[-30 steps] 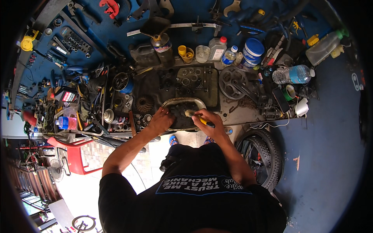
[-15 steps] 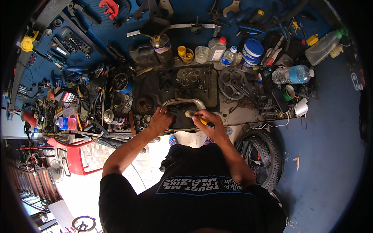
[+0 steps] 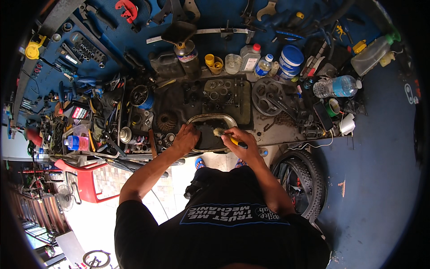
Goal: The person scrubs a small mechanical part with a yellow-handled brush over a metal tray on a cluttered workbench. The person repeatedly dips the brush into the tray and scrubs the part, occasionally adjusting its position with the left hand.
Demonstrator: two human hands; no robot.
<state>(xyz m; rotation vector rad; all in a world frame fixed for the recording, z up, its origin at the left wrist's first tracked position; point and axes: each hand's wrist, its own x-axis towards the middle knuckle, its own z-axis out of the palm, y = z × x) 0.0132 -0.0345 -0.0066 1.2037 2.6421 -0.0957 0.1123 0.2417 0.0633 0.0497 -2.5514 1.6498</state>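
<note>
A rounded metal pan (image 3: 213, 116) with a shiny rim and dark contents lies at the bench's front edge, between my hands. Over its left side, my left hand (image 3: 186, 138) is closed with the fingers curled inward; whatever they grip is hidden. My right hand (image 3: 243, 139) is wrapped round a brush (image 3: 218, 132) with a yellow and black handle. Its pale bristles point left over the pan. Beyond the pan, a dark tray (image 3: 228, 105) carries several small rings and metal parts. A cassette of sprockets (image 3: 167, 121) sits left of the pan.
A crankset (image 3: 268, 96) lies right of the tray. Bottles and a blue tub (image 3: 292, 60) line the back, below a blue wall hung with tools. A spray can (image 3: 126, 134) stands among parts at left. Bicycle tires (image 3: 309, 184) lean below the bench's right end.
</note>
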